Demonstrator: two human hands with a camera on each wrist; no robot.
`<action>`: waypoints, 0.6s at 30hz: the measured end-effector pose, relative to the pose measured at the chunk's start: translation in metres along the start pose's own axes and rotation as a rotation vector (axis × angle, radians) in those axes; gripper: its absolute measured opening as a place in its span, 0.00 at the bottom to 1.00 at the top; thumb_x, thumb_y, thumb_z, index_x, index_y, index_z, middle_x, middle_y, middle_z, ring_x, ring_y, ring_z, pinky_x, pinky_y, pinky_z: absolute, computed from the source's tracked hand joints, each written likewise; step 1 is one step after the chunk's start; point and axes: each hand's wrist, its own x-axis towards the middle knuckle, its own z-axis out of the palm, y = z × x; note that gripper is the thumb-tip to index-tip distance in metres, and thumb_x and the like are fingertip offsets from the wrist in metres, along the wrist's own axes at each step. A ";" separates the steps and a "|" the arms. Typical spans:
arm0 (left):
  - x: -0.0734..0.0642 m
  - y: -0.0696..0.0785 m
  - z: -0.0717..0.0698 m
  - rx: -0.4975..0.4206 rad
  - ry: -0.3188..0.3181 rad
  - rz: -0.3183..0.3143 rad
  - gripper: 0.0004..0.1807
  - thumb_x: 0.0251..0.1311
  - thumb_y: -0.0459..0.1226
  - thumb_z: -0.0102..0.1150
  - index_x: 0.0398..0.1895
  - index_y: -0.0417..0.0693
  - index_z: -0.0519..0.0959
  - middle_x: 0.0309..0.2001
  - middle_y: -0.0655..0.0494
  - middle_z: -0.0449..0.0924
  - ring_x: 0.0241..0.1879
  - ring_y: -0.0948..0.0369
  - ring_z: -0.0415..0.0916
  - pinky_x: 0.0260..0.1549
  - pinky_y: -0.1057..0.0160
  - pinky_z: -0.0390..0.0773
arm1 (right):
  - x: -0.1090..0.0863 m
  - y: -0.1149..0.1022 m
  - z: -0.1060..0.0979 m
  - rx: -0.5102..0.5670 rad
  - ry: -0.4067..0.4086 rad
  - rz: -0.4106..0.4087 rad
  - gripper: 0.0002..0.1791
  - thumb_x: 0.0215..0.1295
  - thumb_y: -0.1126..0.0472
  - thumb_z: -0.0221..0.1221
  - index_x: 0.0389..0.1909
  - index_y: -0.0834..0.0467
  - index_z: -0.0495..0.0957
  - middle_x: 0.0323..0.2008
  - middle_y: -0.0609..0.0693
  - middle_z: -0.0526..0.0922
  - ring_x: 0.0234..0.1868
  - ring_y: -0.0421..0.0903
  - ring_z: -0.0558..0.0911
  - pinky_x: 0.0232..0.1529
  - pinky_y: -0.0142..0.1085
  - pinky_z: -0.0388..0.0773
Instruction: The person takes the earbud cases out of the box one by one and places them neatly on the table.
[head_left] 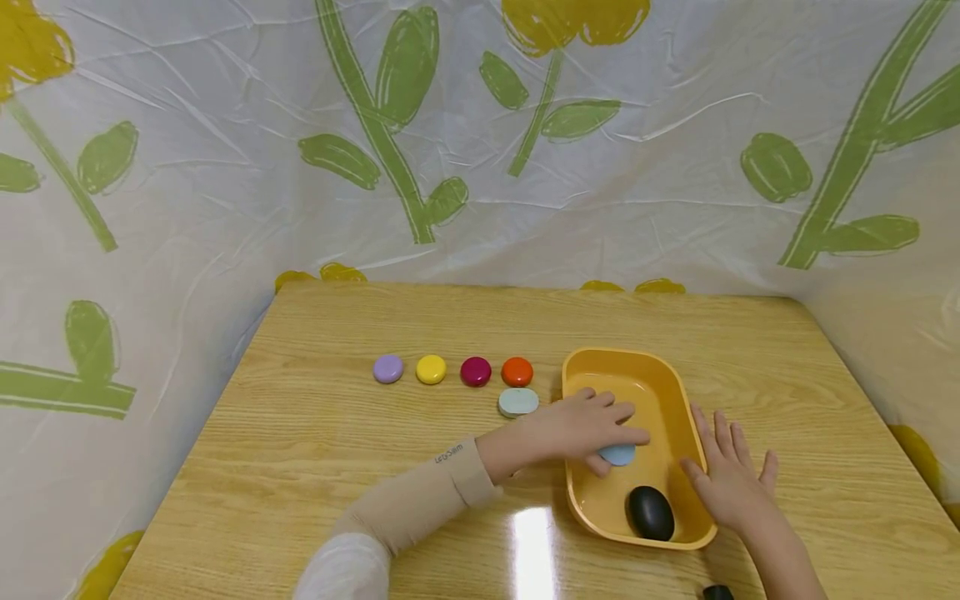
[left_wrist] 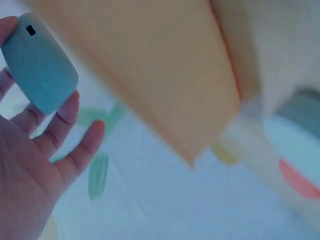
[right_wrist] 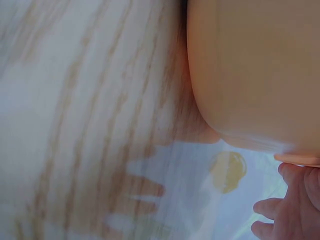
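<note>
My left hand (head_left: 588,425) reaches over the orange-yellow bin (head_left: 626,357). It holds a light blue rounded piece (head_left: 618,455), gripped by its edges between thumb and fingers; the left wrist view shows a small dark slot in the blue piece (left_wrist: 42,65). A black oval object (head_left: 650,513) lies in the near end of the bin. My right hand (head_left: 731,483) is at the bin's right side with fingers extended, its thumb right at the rim. In the right wrist view, fingertips (right_wrist: 267,207) show just below the rim.
Left of the bin, a row of glossy discs stands on the wooden table (head_left: 315,450): lilac (head_left: 387,368), yellow (head_left: 431,369), magenta (head_left: 476,372) and orange-red (head_left: 517,372). A pale grey-green oval piece (head_left: 518,402) sits before the last. A small black object (head_left: 717,592) is at the near edge.
</note>
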 end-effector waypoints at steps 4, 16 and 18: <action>-0.020 -0.017 -0.005 0.019 0.111 -0.100 0.27 0.55 0.52 0.56 0.59 0.66 0.65 0.49 0.60 0.66 0.44 0.62 0.65 0.44 0.64 0.67 | -0.001 0.000 0.000 0.008 0.001 -0.005 0.38 0.71 0.47 0.37 0.70 0.48 0.23 0.67 0.67 0.23 0.65 0.67 0.25 0.48 0.66 0.11; -0.084 -0.060 0.021 -0.070 0.170 -0.410 0.25 0.53 0.52 0.60 0.53 0.59 0.68 0.48 0.55 0.68 0.46 0.55 0.66 0.50 0.54 0.66 | -0.002 0.002 0.000 0.011 -0.004 -0.013 0.38 0.71 0.49 0.37 0.69 0.47 0.21 0.67 0.67 0.22 0.65 0.67 0.24 0.47 0.66 0.11; -0.091 -0.065 0.027 -0.081 0.157 -0.438 0.25 0.51 0.51 0.62 0.52 0.58 0.68 0.48 0.54 0.68 0.47 0.54 0.66 0.49 0.52 0.67 | -0.003 0.002 0.000 0.012 -0.002 -0.017 0.38 0.71 0.49 0.37 0.69 0.48 0.21 0.66 0.67 0.22 0.65 0.67 0.24 0.47 0.66 0.11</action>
